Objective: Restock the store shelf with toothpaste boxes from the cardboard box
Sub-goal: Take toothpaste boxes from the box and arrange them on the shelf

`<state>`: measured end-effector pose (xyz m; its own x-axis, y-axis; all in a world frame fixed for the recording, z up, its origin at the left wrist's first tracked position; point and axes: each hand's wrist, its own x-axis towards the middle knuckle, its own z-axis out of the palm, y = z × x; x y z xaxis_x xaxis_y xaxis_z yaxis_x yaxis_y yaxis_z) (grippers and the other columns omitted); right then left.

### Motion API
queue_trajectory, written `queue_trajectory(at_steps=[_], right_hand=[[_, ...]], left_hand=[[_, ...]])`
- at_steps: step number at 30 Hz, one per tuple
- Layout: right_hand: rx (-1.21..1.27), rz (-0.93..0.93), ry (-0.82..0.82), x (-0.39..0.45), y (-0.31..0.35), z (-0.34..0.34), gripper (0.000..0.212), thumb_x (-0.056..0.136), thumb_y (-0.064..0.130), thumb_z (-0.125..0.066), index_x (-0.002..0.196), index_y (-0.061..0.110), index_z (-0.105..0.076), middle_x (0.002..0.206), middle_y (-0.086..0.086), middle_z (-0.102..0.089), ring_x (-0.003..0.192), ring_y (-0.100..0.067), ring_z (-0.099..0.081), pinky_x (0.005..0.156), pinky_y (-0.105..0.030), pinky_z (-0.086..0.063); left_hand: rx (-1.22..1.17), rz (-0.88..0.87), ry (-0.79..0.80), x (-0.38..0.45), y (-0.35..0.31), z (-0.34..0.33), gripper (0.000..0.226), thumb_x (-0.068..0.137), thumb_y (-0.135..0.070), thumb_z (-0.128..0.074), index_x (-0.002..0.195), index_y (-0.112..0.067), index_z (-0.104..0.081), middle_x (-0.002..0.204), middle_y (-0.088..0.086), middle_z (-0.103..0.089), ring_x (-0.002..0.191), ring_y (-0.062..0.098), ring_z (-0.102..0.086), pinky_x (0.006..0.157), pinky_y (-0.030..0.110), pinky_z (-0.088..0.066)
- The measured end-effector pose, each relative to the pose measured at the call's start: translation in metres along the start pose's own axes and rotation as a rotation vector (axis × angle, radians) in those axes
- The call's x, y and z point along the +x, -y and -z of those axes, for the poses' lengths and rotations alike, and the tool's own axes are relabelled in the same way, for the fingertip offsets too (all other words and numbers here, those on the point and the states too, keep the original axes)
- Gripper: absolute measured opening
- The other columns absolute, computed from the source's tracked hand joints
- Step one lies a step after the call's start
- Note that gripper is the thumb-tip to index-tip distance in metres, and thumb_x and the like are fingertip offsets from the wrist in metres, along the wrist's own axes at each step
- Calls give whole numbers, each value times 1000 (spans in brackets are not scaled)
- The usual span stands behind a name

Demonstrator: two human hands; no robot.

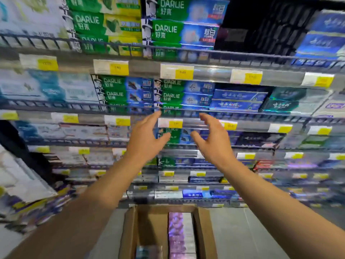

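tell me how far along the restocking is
Done: the shelves already hold many toothpaste rows. In hand: nothing; the left hand and right hand are open and empty, raised in front of the shelves. Left: the cardboard box on the floor holds more toothpaste boxes.

A dark gap (242, 21) opens at one o'clock on the top shelf; stacked toothpaste boxes (179, 21) fill the neighbouring bays.

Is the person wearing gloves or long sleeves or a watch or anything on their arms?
No. The left hand and the right hand are both bare, with no gloves, and no rings or watch that I can see. Both forearms are uncovered all the way down to the picture's edge, so no sleeves show.
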<state>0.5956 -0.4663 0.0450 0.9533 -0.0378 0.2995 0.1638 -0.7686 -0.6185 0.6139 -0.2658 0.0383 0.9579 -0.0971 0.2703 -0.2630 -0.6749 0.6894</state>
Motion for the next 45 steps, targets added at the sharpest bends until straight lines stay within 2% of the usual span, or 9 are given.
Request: queue_trajectory(at_steps=[8, 11, 19, 24, 29, 34, 39, 42, 45], right_hand=[[-45, -178, 399, -100, -62, -116, 60, 86, 29, -68, 138, 9, -47, 137, -8, -54, 127, -23, -49, 104, -30, -35], [-95, -253, 511, -132, -92, -159, 56, 84, 35, -66, 135, 16, -51, 130, -5, -59, 120, -23, -55, 99, -33, -42], [-103, -340, 741, -202, -216, -288, 52, 85, 32, -67, 132, 17, -53, 132, -3, -58, 118, -23, -55, 97, -29, -41], [-84, -329, 891, -244, -301, -385, 48, 84, 28, -65, 130, 16, -55, 131, -5, -58, 119, -24, -54, 100, -33, -42], [-128, -297, 941, -280, -390, -494, 50, 86, 27, -64, 133, 18, -52, 133, -4, -55, 122, -23, -50, 99, -28, -36], [-120, -241, 990, -323, -470, -605, 41, 82, 29, -64, 120, 15, -58, 111, -10, -64, 104, -30, -58, 83, -34, -45], [-145, -229, 1059, -356, -518, -691, 38, 78, 32, -57, 113, 16, -55, 103, -13, -64, 97, -36, -61, 78, -41, -50], [-113, -232, 1148, -369, -537, -723, 54, 80, 31, -65, 126, 10, -48, 117, -16, -59, 104, -35, -59, 83, -41, -51], [-167, -214, 1198, -380, -543, -740, 48, 82, 23, -66, 122, 5, -48, 119, -19, -56, 107, -37, -56, 82, -38, -48]], left_hand=[[16, 321, 342, -103, 116, -67, 71, 87, -36, -66, 148, -21, -33, 149, 6, -39, 135, 26, -40, 111, 34, -31], [0, 423, 390, -135, 155, -95, 68, 85, -32, -69, 145, -20, -39, 142, 6, -49, 114, 29, -58, 97, 26, -40], [34, 602, 490, -216, 282, -228, 63, 81, -24, -74, 138, -14, -48, 108, 12, -67, 96, 28, -64, 75, 20, -39], [36, 677, 560, -259, 366, -315, 64, 85, -23, -69, 142, -12, -41, 137, 7, -52, 124, 22, -49, 93, 16, -31], [128, 749, 658, -301, 454, -407, 64, 86, -38, -63, 143, -23, -38, 139, 3, -50, 123, 22, -49, 101, 36, -42], [166, 800, 710, -328, 533, -479, 64, 88, -36, -63, 145, -25, -35, 139, 3, -49, 121, 22, -49, 89, 26, -38], [202, 822, 754, -346, 592, -523, 68, 87, -36, -65, 146, -27, -33, 138, 2, -49, 122, 24, -49, 103, 42, -43], [167, 849, 736, -353, 612, -537, 66, 87, -30, -65, 145, -28, -34, 137, 1, -49, 121, 19, -49, 97, 28, -41], [111, 833, 599, -357, 617, -539, 59, 88, -25, -65, 142, -27, -41, 126, -9, -52, 109, 5, -49, 81, 10, -37]])
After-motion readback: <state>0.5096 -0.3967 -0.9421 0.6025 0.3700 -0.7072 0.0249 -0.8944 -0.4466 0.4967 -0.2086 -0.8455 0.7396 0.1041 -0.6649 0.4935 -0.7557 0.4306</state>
